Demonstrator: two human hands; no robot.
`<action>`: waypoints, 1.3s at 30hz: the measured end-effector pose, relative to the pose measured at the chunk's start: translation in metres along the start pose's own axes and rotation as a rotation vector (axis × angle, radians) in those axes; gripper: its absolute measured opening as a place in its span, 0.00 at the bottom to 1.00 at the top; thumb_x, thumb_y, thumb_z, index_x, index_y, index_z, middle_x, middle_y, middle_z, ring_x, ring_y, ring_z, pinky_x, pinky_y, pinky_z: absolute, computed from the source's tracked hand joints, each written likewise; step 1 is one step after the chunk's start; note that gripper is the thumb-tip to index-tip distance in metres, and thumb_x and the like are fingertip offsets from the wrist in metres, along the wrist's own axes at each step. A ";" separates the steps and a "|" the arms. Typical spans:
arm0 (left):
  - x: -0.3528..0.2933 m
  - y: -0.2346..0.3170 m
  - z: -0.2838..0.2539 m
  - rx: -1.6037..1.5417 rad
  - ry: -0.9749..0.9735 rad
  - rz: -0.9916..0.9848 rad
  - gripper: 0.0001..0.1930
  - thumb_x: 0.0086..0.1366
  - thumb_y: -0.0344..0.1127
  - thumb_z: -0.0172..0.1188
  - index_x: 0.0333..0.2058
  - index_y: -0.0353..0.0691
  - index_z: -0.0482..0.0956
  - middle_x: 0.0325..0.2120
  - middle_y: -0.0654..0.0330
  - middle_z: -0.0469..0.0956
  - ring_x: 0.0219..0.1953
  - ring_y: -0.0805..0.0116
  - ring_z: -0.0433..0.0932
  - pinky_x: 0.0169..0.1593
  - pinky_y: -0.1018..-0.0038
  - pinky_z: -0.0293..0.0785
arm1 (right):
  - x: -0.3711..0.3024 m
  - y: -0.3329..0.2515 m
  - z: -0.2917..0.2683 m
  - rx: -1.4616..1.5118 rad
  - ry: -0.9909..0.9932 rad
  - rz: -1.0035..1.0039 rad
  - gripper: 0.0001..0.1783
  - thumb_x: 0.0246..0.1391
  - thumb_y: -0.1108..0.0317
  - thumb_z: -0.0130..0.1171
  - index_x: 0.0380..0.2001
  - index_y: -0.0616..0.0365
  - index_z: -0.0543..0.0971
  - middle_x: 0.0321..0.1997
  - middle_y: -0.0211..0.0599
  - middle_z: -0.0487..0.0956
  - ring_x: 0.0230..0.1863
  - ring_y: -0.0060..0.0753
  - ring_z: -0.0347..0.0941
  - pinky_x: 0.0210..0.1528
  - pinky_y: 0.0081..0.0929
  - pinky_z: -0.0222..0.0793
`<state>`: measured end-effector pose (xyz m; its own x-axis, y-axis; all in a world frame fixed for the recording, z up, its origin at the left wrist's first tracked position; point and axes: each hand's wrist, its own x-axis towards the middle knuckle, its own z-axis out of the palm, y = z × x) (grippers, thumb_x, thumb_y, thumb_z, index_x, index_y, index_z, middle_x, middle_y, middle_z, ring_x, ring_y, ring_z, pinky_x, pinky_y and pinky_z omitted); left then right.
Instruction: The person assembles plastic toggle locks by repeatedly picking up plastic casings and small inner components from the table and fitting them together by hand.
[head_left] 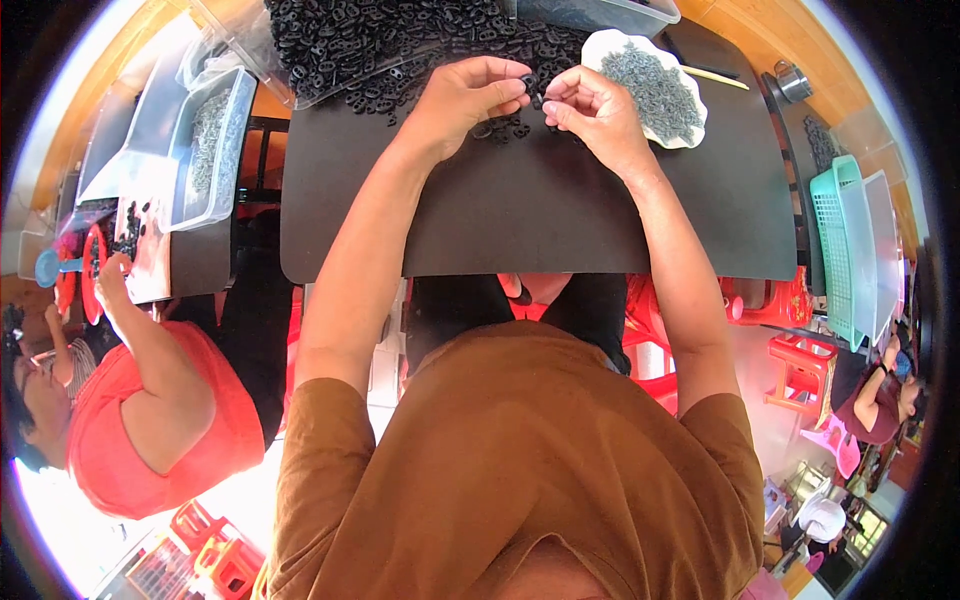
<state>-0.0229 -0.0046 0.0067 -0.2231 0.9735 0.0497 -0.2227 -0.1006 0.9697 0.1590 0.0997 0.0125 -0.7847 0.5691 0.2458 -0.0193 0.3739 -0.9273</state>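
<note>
And here are both hands, up over the far side of the dark table (530, 220), elbows bent, forearms reaching in from brown sleeves. The left hand (465, 100) has thumb and forefinger closed in a tight pinch, and there it is between the tips: a small black part (528, 84), held above the tabletop. Just beside it comes the right hand (603, 112), thumb and forefinger drawn narrow and pointing at that part; whether those tips grip anything cannot be told, the dark specks there being too small. Below the two hands, a few loose black parts (510, 129) lie on the table, and beyond them sprawls the big heap of black parts (390, 45), flat little shapes with holes, spreading across the far side. Over to the right, near the right hand, sits a white scalloped plate (598, 50), loaded with small grey pieces (655, 92), a pale yellow stick (720, 77) poking out past its edge. Behind, a clear plastic bin (600, 12) is cut off by the upper rim of the view. Out on the left flank, a co-worker in a red top (170, 420) raises a hand near a red round tray, with a clear tub (212, 205) of grey pieces close by; on the right, a green basket (835, 240) stands on its side.
</note>
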 end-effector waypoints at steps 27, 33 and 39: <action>-0.007 -0.005 0.002 0.087 -0.002 -0.004 0.12 0.61 0.28 0.63 0.44 0.35 0.79 0.35 0.61 0.81 0.37 0.76 0.79 0.43 0.79 0.76 | -0.004 -0.003 0.009 -0.054 0.007 -0.038 0.07 0.50 0.77 0.62 0.31 0.61 0.73 0.28 0.26 0.78 0.31 0.15 0.76 0.34 0.16 0.73; -0.011 -0.005 0.005 0.109 0.008 0.019 0.12 0.61 0.29 0.63 0.44 0.35 0.79 0.36 0.61 0.81 0.37 0.75 0.79 0.44 0.79 0.77 | -0.007 -0.005 0.013 -0.040 0.034 -0.041 0.07 0.50 0.77 0.62 0.30 0.60 0.73 0.27 0.26 0.78 0.30 0.15 0.76 0.34 0.16 0.72; -0.012 -0.007 0.006 0.028 0.032 -0.013 0.11 0.62 0.28 0.62 0.43 0.35 0.79 0.37 0.60 0.80 0.37 0.74 0.79 0.45 0.78 0.78 | -0.011 -0.010 0.017 -0.039 0.075 -0.055 0.07 0.50 0.77 0.62 0.30 0.60 0.73 0.27 0.26 0.78 0.29 0.14 0.75 0.33 0.15 0.72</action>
<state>-0.0133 -0.0140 0.0009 -0.2508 0.9676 0.0302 -0.1990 -0.0821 0.9766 0.1568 0.0774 0.0140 -0.7342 0.6001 0.3176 -0.0358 0.4329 -0.9007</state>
